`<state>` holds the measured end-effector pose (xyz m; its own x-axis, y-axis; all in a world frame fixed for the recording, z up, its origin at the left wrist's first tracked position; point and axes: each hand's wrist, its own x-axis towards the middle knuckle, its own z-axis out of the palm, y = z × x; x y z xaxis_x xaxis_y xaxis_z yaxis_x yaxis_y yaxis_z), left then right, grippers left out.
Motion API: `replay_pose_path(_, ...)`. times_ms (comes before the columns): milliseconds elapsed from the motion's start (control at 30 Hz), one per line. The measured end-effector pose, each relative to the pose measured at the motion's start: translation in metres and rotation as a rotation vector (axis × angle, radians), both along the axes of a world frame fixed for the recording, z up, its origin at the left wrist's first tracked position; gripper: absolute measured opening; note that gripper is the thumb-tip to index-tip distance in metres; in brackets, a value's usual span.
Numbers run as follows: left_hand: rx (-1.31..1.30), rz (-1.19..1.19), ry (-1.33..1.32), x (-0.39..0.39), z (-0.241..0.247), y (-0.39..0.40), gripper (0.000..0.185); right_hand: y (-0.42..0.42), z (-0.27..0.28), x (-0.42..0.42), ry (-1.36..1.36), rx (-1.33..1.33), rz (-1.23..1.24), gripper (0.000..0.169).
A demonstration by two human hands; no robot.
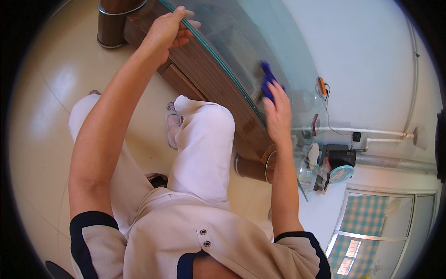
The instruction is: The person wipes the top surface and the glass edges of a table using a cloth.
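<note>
A glass top [223,38] with a greenish edge lies over a brown wood-grain cabinet [209,83]. At the upper left, my left hand [170,31] grips the edge of the glass, thumb above and fingers showing through it from below. My right hand [278,110] is further along to the right, over the glass, holding a crumpled dark blue cloth [268,82] against its surface. The cloth is slightly blurred, and part of it is hidden by my fingers.
Brown round posts with metal rims [113,26] stand at the cabinet's ends. Beyond the right end are an orange box [321,86], a black device [341,158], a light blue round lid or basket [341,173] and glassware. White pipes [376,132] run along the wall, near a window [376,233].
</note>
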<state>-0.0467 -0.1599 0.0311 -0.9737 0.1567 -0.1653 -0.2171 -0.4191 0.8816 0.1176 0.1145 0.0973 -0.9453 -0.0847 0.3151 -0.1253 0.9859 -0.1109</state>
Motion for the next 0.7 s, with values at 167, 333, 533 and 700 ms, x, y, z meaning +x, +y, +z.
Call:
replay_pose_path(167, 0.084, -0.012, -0.032, 0.000, -0.001, 0.006, 0.039, 0.162, -0.009, 0.102, 0.018, 0.042, -0.476, 0.041)
replay_pose_path(333, 0.098, 0.003, -0.067, 0.005, 0.003, 0.003, 0.039, 0.216, -0.012, 0.062, -0.034, -0.007, -0.951, 0.047)
replay_pose_path(533, 0.041, 0.005, -0.052, 0.006, 0.005, 0.003, 0.039, 0.102, -0.019, -0.099, -0.005, -0.088, -0.405, 0.048)
replay_pose_path(700, -0.017, 0.018, 0.000, 0.003, 0.001, -0.003, 0.040, -0.070, -0.013, -0.126, 0.076, 0.026, 0.177, 0.040)
